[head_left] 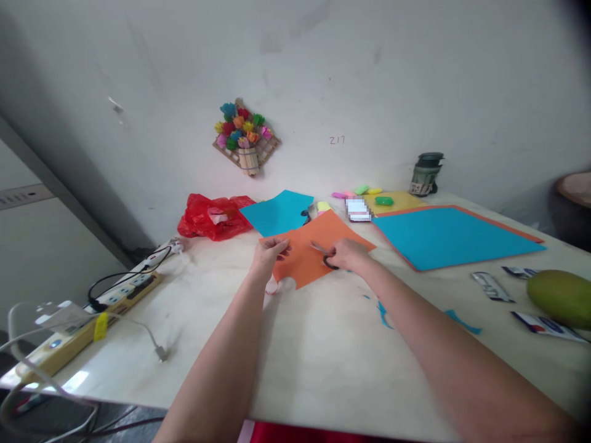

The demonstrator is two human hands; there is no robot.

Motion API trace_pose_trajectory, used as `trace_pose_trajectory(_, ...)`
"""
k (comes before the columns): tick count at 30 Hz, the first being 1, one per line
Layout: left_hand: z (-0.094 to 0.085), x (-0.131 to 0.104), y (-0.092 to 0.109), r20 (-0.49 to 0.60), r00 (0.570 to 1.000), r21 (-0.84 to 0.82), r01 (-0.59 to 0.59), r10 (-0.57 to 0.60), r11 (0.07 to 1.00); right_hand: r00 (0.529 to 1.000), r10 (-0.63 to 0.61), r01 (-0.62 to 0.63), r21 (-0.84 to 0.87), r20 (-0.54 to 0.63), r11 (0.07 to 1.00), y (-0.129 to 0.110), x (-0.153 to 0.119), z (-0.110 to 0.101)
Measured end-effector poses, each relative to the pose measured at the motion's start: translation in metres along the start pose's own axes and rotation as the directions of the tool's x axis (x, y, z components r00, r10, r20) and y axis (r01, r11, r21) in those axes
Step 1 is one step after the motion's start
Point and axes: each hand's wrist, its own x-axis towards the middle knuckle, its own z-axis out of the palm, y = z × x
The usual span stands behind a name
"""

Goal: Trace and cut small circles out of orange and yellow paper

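Note:
An orange sheet of paper (307, 258) is held up a little over the table, with a rounded notch in its lower left edge. My left hand (273, 253) grips the sheet by its left side, thumb on top. My right hand (347, 254) is closed round the dark handles of a pair of scissors (330, 261). Their blades point left across the orange paper; whether they are cutting it I cannot make out. Just behind lies a blue sheet (279, 212), partly covered by the orange one. Small blue scraps (383, 315) lie near my right forearm.
A power strip (124, 294) with cables runs along the left edge. A red plastic bag (215, 218) sits at the back left. Blue and orange sheets (455, 237), a phone (358, 209), a bottle (425, 174) and a green mango-like fruit (561, 298) are to the right.

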Motion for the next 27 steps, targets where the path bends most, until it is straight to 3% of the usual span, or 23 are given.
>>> trace_pose_trajectory(7, 0.000, 0.001, -0.002, -0.002, 1.000, -0.022, 0.027, -0.027, 0.999, 0.998, -0.019, 0.016, 0.043, 0.059, 0.999, 0.004, 0.002, 0.001)
trace_pose_trajectory(14, -0.003, 0.003, -0.006, -0.021, 1.000, 0.099, 0.000, 0.003, 0.995, 0.997, 0.000, -0.003, 0.040, 0.075, 0.999, -0.001, 0.001, 0.000)
trace_pose_trajectory(17, -0.004, 0.000, -0.003, -0.001, 1.000, 0.133, 0.028, -0.028, 0.991, 0.999, 0.014, -0.014, 0.017, -0.035, 1.000, -0.007, -0.003, -0.002)
trace_pose_trajectory(20, -0.004, -0.002, 0.001, 0.041, 0.998, 0.127, 0.033, -0.039, 0.991, 0.971, -0.070, 0.081, 0.043, -0.227, 0.996, -0.014, -0.005, -0.003)
trace_pose_trajectory(22, -0.003, -0.004, 0.004, 0.096, 0.995, 0.106, 0.015, -0.026, 0.994, 0.954, -0.099, 0.150, 0.165, -0.283, 0.975, -0.018, -0.006, -0.004)
trace_pose_trajectory(24, -0.002, -0.005, 0.005, 0.143, 0.989, 0.098, 0.007, -0.021, 0.995, 0.966, -0.067, 0.165, 0.395, -0.249, 0.904, -0.021, -0.005, -0.003)
trace_pose_trajectory(27, 0.001, -0.007, 0.005, 0.165, 0.986, 0.129, 0.008, -0.030, 0.992, 0.993, -0.047, 0.112, 0.744, -0.108, 0.659, -0.027, -0.005, 0.000)
